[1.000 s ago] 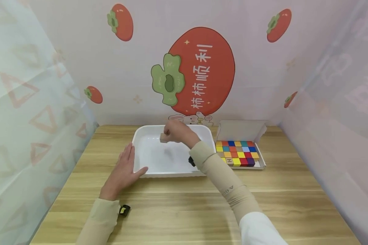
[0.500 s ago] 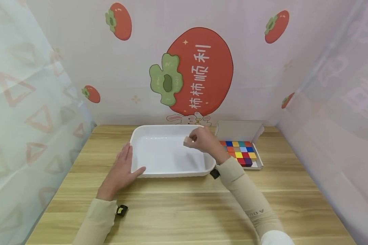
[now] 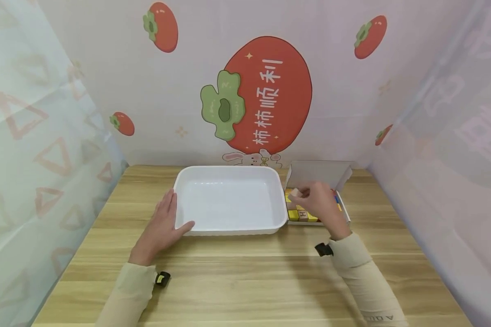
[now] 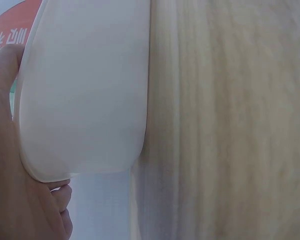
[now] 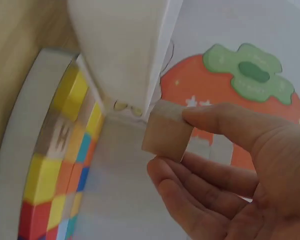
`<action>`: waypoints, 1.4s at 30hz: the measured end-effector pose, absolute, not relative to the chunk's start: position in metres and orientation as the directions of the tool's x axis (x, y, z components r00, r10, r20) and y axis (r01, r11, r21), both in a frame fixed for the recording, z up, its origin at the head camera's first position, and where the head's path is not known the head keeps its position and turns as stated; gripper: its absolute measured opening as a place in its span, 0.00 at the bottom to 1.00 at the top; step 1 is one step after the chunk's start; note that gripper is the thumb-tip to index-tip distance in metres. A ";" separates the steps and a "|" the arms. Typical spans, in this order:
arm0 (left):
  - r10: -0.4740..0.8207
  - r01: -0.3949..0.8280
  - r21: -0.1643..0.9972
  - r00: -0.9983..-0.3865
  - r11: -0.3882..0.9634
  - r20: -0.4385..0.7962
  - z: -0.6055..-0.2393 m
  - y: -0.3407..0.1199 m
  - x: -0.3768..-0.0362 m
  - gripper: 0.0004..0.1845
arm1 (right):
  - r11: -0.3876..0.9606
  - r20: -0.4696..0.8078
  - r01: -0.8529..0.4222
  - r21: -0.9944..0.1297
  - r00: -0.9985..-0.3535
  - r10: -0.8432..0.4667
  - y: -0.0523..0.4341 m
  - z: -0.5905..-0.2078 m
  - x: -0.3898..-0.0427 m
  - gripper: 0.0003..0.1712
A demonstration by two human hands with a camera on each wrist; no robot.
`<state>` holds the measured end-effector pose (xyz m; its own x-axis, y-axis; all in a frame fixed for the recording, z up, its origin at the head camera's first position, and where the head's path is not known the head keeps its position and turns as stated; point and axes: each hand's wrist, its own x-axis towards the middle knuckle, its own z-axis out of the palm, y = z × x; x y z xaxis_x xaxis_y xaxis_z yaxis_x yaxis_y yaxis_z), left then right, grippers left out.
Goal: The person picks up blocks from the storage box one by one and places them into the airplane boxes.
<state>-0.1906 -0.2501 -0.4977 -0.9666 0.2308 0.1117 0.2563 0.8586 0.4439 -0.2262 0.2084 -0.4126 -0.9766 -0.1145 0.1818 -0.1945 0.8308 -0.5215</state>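
Note:
My right hand pinches a plain wooden cube between thumb and fingers, hovering over the left side of an open cardboard box filled with coloured cubes. In the right wrist view the same wooden cube sits at my fingertips above the coloured cubes. My left hand lies flat on the table with straight fingers, its thumb touching the front left corner of a white tray. The tray's rim fills the left wrist view beside my left hand. The tray holds nothing.
The wooden table is bordered by a backdrop with a big red persimmon at the back and translucent curtains on both sides. The box's lid stands up behind the cubes.
My right hand has carried the wooden cube from above the tray rightward to over the box of cubes. The left hand has stayed put by the tray.

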 end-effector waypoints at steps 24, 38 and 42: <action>0.226 0.248 0.451 -0.969 0.858 0.103 -0.496 -0.249 -0.188 0.61 | 0.864 0.035 0.162 -0.476 -0.979 0.203 0.307 -0.427 -0.189 0.30; 0.224 0.250 0.445 -0.968 0.860 0.112 -0.497 -0.251 -0.188 0.61 | 0.851 -0.036 0.222 -0.476 -0.972 0.233 0.307 -0.445 -0.187 0.23; 0.226 0.251 0.446 -0.968 0.859 0.111 -0.497 -0.250 -0.189 0.61 | 0.859 -0.019 0.229 -0.457 -0.969 0.248 0.303 -0.448 -0.188 0.25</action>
<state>-0.1888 -0.2501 -0.4966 -0.9678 0.2258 0.1109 0.2515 0.8589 0.4461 -0.1883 0.3031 -0.4484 -0.9685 0.2483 -0.0190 0.2292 0.8594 -0.4571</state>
